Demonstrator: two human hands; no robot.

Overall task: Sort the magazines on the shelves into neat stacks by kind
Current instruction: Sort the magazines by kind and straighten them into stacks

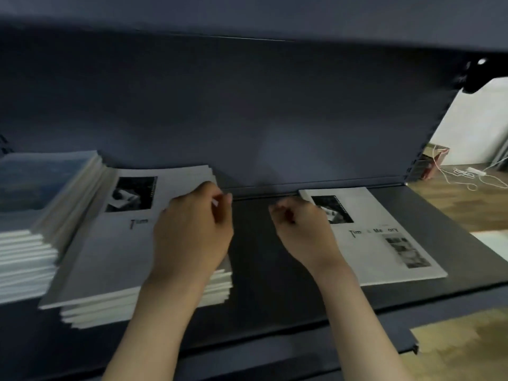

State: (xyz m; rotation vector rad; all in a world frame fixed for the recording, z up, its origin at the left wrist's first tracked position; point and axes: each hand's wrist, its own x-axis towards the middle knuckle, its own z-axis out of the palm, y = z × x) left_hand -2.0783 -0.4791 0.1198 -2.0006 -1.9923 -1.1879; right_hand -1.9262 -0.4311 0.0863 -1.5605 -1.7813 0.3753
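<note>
A stack of white magazines [110, 257] with a black-and-white photo on the cover lies left of centre on the dark shelf [261, 270]. My left hand [192, 229] rests on its right part, and the fingers curl at the far right edge, where they seem to pinch the top magazine. One magazine of the same kind [384, 251] lies flat on the right. My right hand [299, 226] hovers by that magazine's left edge, with its fingers curled and nothing in them. A taller stack of blue-covered magazines [35, 188] sits at the far left, touching the white stack.
The shelf's dark back panel [247, 119] rises close behind, and the shelf above [247, 12] hangs low overhead. Past the shelf's right end lie a wooden floor, white cables [467, 177] and a small box [434, 160].
</note>
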